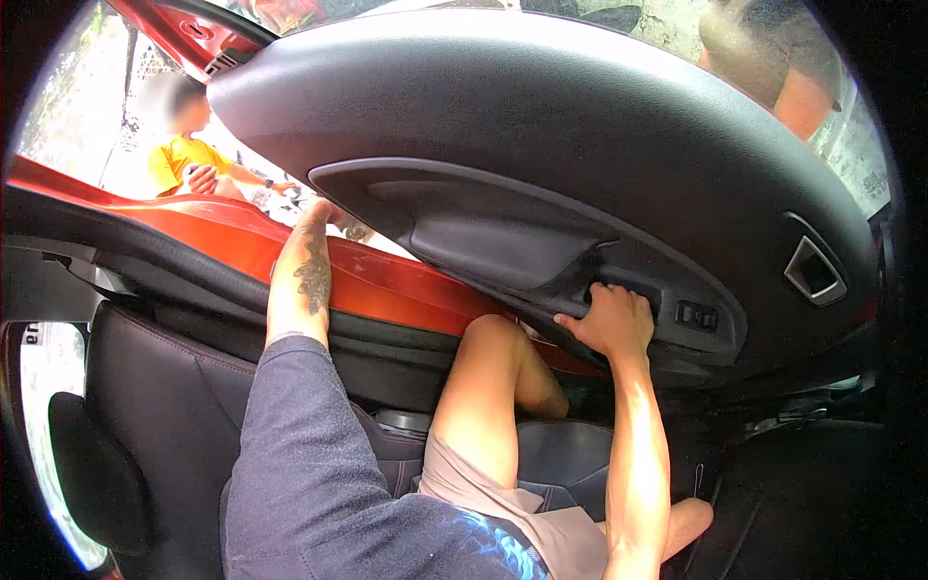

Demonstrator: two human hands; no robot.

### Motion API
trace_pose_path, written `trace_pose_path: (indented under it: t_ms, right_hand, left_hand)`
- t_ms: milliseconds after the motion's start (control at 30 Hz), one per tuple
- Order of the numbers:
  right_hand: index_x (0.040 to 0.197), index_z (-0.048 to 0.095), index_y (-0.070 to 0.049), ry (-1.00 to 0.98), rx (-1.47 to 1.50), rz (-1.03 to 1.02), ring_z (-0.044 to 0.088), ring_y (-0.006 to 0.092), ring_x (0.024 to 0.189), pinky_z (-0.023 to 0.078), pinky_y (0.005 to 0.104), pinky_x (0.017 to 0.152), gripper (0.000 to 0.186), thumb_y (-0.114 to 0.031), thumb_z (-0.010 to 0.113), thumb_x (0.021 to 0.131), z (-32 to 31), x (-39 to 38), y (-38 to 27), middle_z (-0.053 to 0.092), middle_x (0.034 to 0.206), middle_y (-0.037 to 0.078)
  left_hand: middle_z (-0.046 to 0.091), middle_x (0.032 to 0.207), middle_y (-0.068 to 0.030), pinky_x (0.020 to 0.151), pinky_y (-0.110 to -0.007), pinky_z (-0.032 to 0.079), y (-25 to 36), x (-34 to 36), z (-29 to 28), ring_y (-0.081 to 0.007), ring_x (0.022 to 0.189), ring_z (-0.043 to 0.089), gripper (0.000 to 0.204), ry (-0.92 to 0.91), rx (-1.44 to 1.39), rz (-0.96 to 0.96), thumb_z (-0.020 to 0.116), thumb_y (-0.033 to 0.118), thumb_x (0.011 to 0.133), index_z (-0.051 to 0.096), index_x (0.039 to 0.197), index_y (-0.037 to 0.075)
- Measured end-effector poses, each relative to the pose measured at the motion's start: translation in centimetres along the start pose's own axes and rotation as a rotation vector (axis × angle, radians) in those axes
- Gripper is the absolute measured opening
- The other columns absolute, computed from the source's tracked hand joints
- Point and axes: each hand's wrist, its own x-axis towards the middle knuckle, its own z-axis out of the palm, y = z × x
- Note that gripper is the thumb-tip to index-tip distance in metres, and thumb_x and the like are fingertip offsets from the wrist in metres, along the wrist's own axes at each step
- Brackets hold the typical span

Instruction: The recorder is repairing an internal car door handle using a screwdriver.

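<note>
A black car door panel (541, 92) stands partly open in front of me. My right hand (619, 321) grips the pull recess in its armrest, fingers hooked over the inside edge and thumb apart on the near side. Just right of that hand is a window switch (697, 315). Farther right sits the silver inner door handle (810, 273). My left arm stretches across the red door sill (227, 237) to the gap at the door's left edge. Only part of my left hand (322, 209) shows there; its fingers are hidden by the door panel.
I sit on a dark leather car seat (179, 387) with a headrest (97, 474) at left. Outside the gap is a person in a yellow shirt (184, 159). Another person (773, 58) shows through the window glass at upper right. My bare knee is close to the sill.
</note>
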Motion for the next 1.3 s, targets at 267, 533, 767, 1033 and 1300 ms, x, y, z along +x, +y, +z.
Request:
trace_pose_path:
  t_ms: [267, 533, 767, 1033, 1300]
  right_hand:
    - [0.092, 0.063, -0.003, -0.051, 0.034, -0.002, 0.062, 0.0320, 0.089, 0.046, 0.0400, 0.081, 0.059, -0.056, 0.069, 0.067, -0.3, 0.1, 0.1, 0.065, 0.092, 0.016]
    - [0.097, 0.064, -0.004, -0.088, 0.031, 0.006, 0.061, 0.0328, 0.093, 0.046, 0.0405, 0.083, 0.058, -0.055, 0.068, 0.069, -0.5, 0.0, 0.7, 0.065, 0.095, 0.015]
    - [0.094, 0.064, -0.003, -0.081, 0.017, 0.019, 0.061, 0.0308, 0.095, 0.045, 0.0395, 0.085, 0.058, -0.055, 0.069, 0.068, -0.8, -0.2, -0.1, 0.064, 0.097, 0.016]
    - [0.094, 0.063, -0.004, -0.046, 0.039, 0.002, 0.061, 0.0313, 0.094, 0.045, 0.0394, 0.083, 0.057, -0.054, 0.071, 0.066, -1.0, -0.7, -0.1, 0.065, 0.095, 0.016]
    - [0.092, 0.063, -0.003, -0.050, 0.034, -0.005, 0.062, 0.0305, 0.093, 0.046, 0.0397, 0.084, 0.058, -0.054, 0.071, 0.065, -0.9, -0.6, -0.2, 0.066, 0.095, 0.015]
  left_hand:
    - [0.058, 0.106, -0.0033, 0.074, -0.052, 0.049, 1.2, 0.6, -0.9, -0.0276, 0.100, 0.057, 0.030, 0.027, 0.011, 0.010, 0.066, 0.026, 0.075, 0.063, 0.104, 0.015]
    - [0.061, 0.101, -0.0037, 0.072, -0.052, 0.051, 1.4, 1.0, -1.7, -0.0277, 0.097, 0.059, 0.027, 0.063, 0.004, -0.008, 0.066, 0.024, 0.076, 0.065, 0.100, 0.013]
    - [0.064, 0.098, -0.0040, 0.070, -0.051, 0.052, -2.2, -0.4, -4.4, -0.0278, 0.094, 0.061, 0.024, 0.224, 0.063, -0.108, 0.066, 0.023, 0.076, 0.068, 0.097, 0.012]
    - [0.067, 0.094, -0.0043, 0.068, -0.051, 0.054, -11.6, 3.7, -9.7, -0.0279, 0.091, 0.063, 0.021, 0.468, 0.488, -0.200, 0.065, 0.021, 0.076, 0.070, 0.094, 0.010]
    - [0.055, 0.116, -0.0158, 0.088, -0.040, 0.045, -11.4, -2.0, -11.1, -0.0286, 0.107, 0.055, 0.079, 0.819, -1.437, -0.571, 0.071, 0.038, 0.073, 0.029, 0.129, 0.000]
